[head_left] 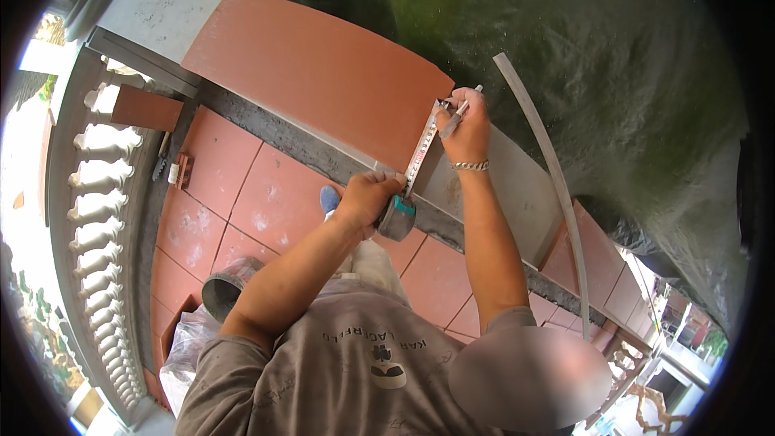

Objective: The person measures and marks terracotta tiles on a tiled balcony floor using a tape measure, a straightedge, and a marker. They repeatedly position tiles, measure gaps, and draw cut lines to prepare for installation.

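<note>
My left hand (367, 200) is closed around a tape measure (397, 220) with a dark case and a teal patch. The pulled-out tape blade (421, 153) runs along the right end of a large terracotta tile (323, 69), which lies on a low ledge. My right hand (470, 136) is closed at the far end of the blade, near the tile's far right corner. A slim, light-coloured pen-like marking tool (462, 109) sits between its fingers. Whether those fingers also pinch the tape's end is hard to make out.
Dark green sheeting (565, 24) hangs beyond the ledge, with a curved grey strip (545, 145) in front. Terracotta floor tiles (274, 186) lie below. At left are a white balustrade (101, 210), a leaning tile piece (147, 109), a bucket (219, 295) and plastic wrapping (187, 343).
</note>
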The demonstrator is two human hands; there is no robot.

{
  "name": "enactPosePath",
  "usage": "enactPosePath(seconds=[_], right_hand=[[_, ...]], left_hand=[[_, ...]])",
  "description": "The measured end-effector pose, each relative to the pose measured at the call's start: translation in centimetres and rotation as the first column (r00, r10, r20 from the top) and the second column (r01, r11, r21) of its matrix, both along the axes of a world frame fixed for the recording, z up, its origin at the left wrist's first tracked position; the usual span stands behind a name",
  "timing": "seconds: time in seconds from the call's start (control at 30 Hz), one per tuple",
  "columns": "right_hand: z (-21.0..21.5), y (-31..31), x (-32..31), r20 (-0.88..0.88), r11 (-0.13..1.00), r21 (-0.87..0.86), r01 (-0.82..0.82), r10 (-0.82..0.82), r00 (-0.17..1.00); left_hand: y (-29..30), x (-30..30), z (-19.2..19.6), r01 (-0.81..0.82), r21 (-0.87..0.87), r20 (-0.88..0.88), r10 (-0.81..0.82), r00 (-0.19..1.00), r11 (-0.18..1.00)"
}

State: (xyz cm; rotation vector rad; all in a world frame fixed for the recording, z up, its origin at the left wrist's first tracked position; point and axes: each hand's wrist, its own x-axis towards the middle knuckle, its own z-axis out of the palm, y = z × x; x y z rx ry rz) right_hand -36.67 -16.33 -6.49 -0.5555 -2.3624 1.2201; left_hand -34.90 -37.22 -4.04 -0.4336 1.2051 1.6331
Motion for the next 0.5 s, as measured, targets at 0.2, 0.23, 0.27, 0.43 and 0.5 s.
enactPosePath(seconds=[0.2, 0.23, 0.27, 0.43, 0.5], right_hand=[[-0.1, 0.3, 0.4, -0.051, 0.997, 0.054, -0.063, 0.066, 0.996], [-0.2, 0.4, 0.5, -0.07, 0.996, 0.056, -0.075, 0.079, 0.994], [-0.2, 0.5, 0.6, -0.089, 0.994, 0.057, -0.088, 0.093, 0.992], [1.7, 1.6, 1.3, -0.156, 0.994, -0.074, -0.084, 0.072, 0.985], [3.4, 2.5, 1.7, -0.166, 0.978, -0.197, -0.067, 0.034, 0.986]], left_hand=[[0.0, 0.0, -0.1, 0.014, 0.006, -0.009, -0.014, 1.0, 1.0], [0.0, 0.0, 0.0, 0.01, -0.001, -0.009, -0.01, 1.0, 1.0], [0.1, 0.1, 0.1, 0.006, -0.008, -0.01, -0.006, 1.0, 1.0], [-0.1, 0.3, 0.4, 0.007, -0.025, -0.037, -0.008, 0.999, 1.0], [0.0, 0.3, 0.4, -0.015, 0.001, -0.014, 0.015, 1.0, 1.0]])
